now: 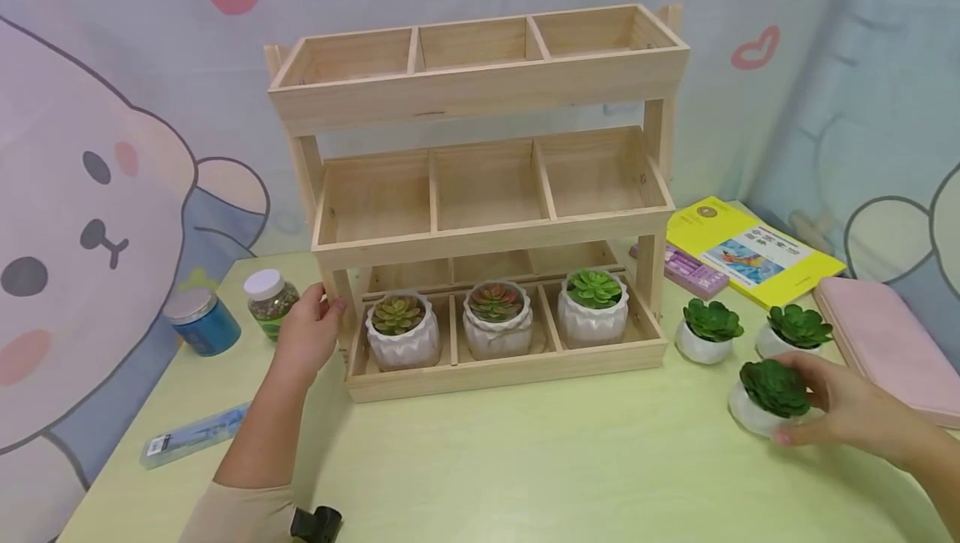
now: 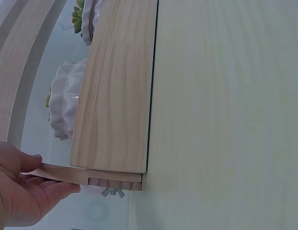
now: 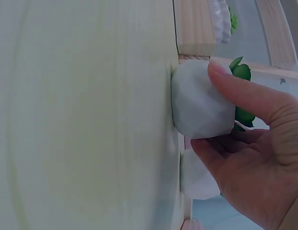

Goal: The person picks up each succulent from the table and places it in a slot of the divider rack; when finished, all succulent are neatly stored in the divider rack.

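A three-tier wooden shelf [image 1: 495, 376] stands on the table, each tier split into compartments. Its bottom tier holds three ribbed white pots with succulents: a yellow-green one [image 1: 397, 315], a reddish one [image 1: 497, 301] and a bright green one [image 1: 594, 289]. At the shelf's left upright, my left hand [image 1: 311, 330] grips the wooden side post [image 2: 57, 171] between thumb and fingers. On the right, my right hand [image 1: 855, 405] holds a small potted succulent [image 1: 776, 389], thumb and fingers around its white pot [image 3: 201, 100]. Two similar potted succulents [image 1: 708, 330] [image 1: 798, 328] stand just behind it.
Left of the shelf are a blue jar [image 1: 202, 322], a white-lidded bottle [image 1: 270, 301] and a flat pencil-like case [image 1: 195, 434]. Beyond the right-hand pots lie a yellow book [image 1: 750, 251], a purple box [image 1: 693, 272] and a pink case [image 1: 892, 343].
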`<state>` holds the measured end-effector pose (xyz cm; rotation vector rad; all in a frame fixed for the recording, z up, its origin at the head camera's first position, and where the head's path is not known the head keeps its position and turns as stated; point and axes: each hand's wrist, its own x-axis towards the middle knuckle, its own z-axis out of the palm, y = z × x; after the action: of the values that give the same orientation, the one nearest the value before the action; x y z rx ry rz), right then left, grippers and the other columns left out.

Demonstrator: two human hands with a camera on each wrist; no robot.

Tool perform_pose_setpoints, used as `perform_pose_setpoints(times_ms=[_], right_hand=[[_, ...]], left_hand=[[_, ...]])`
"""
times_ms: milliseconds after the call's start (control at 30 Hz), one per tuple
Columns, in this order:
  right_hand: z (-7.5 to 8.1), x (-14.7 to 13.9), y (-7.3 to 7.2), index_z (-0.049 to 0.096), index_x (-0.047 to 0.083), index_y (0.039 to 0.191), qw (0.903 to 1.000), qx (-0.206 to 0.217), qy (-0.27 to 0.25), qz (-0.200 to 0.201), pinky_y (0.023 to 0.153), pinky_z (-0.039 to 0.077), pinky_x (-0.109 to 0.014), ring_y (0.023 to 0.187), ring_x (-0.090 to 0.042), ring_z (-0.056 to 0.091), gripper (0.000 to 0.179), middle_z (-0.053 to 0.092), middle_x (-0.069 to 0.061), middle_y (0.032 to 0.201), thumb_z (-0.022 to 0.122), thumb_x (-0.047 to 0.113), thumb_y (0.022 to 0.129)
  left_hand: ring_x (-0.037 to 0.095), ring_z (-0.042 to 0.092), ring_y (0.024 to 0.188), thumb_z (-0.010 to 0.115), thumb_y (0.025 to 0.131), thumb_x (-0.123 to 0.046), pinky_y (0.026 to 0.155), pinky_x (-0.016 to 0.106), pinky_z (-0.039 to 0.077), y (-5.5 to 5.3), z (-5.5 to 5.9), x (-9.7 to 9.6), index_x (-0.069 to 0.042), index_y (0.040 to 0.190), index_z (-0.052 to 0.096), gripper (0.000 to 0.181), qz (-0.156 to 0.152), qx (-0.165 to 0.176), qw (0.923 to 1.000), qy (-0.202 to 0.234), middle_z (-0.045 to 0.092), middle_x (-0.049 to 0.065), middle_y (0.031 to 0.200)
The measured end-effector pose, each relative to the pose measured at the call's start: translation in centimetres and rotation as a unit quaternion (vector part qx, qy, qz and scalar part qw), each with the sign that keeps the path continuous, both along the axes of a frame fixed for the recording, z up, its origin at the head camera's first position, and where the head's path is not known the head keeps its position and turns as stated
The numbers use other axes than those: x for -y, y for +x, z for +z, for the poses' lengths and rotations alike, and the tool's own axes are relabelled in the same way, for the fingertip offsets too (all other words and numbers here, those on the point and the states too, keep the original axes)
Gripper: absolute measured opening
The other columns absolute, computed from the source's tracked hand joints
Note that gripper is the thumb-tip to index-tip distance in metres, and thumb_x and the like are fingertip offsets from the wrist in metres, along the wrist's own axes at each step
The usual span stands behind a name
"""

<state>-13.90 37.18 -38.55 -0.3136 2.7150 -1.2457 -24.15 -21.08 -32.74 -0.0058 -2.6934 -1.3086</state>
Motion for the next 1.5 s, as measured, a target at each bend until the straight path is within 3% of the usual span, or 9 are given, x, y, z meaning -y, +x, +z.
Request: perform_pose_setpoints(times_ms=[100,300,500,733,1000,1200,1500], right_hand=[[0.1,0.2,0.0,0.041,-0.011,0.126,1.0000,-0.002,0.005,-0.002,0.077,0.044,-0.011,0.096,0.010,0.046,0.075,0.048,-0.021,0.124,0.084,0.010,0.068],[0.1,0.4,0.1,0.044,-0.008,0.123,0.9988,-0.044,-0.019,0.009,0.078,0.044,-0.010,0.097,0.006,0.051,0.068,0.053,-0.003,0.116,0.082,0.007,0.069],[0.9,2.0,-0.1,0.043,-0.009,0.124,0.9964,-0.052,-0.060,0.030,0.079,0.047,-0.014,0.099,0.001,0.055,0.064,0.054,-0.010,0.116,0.080,0.004,0.072],[2.9,6.4,-0.8,0.047,-0.006,0.122,0.9909,-0.042,-0.095,0.086,0.083,0.047,-0.017,0.100,-0.009,0.057,0.063,0.053,-0.017,0.118,0.081,0.007,0.071],[3.5,12.6,-2.1,0.049,-0.006,0.118,0.9621,-0.045,-0.169,0.209,0.088,0.048,-0.023,0.100,-0.018,0.058,0.057,0.056,-0.017,0.113,0.081,0.004,0.071],[4.2,18.1,-2.8,0.051,-0.003,0.118,0.9528,-0.017,-0.172,0.250,0.092,0.046,-0.028,0.103,-0.021,0.057,0.060,0.057,-0.014,0.114,0.084,0.008,0.068],[5.9,26.7,-4.4,0.056,0.000,0.113,0.9284,-0.014,-0.178,0.326,0.092,0.047,-0.033,0.102,-0.020,0.058,0.057,0.060,-0.006,0.109,0.085,0.004,0.064]], left_hand=[[0.045,0.045,0.119,0.042,0.101,-0.014,0.096,0.052,0.041,0.1,-0.1,0.0,0.007,0.136,0.035,0.042,0.000,0.000,1.0000,0.000,0.044,0.033,0.132],[0.044,0.044,0.121,0.043,0.101,-0.014,0.096,0.052,0.041,0.0,-0.2,0.1,0.007,0.136,0.035,0.041,0.000,-0.004,1.0000,0.001,0.042,0.032,0.134],[0.044,0.045,0.120,0.042,0.100,-0.013,0.096,0.052,0.042,-0.1,-0.2,0.1,0.007,0.136,0.036,0.041,0.000,-0.008,1.0000,0.003,0.044,0.032,0.133],[0.044,0.047,0.118,0.043,0.100,-0.012,0.095,0.051,0.043,-0.1,-0.3,-0.1,0.007,0.133,0.038,0.039,0.005,-0.015,0.9999,-0.002,0.046,0.032,0.131],[0.041,0.047,0.119,0.044,0.100,-0.013,0.094,0.050,0.044,-0.1,-0.4,0.2,0.005,0.135,0.038,0.040,0.008,-0.011,0.9999,0.007,0.045,0.030,0.133],[0.041,0.046,0.121,0.044,0.100,-0.014,0.095,0.049,0.043,-0.1,-0.2,0.1,0.005,0.136,0.037,0.041,0.008,-0.007,0.9999,-0.002,0.044,0.030,0.134],[0.041,0.046,0.120,0.043,0.101,-0.014,0.096,0.048,0.043,0.0,0.1,0.0,0.005,0.136,0.037,0.041,0.012,-0.003,0.9999,0.007,0.045,0.030,0.133]])
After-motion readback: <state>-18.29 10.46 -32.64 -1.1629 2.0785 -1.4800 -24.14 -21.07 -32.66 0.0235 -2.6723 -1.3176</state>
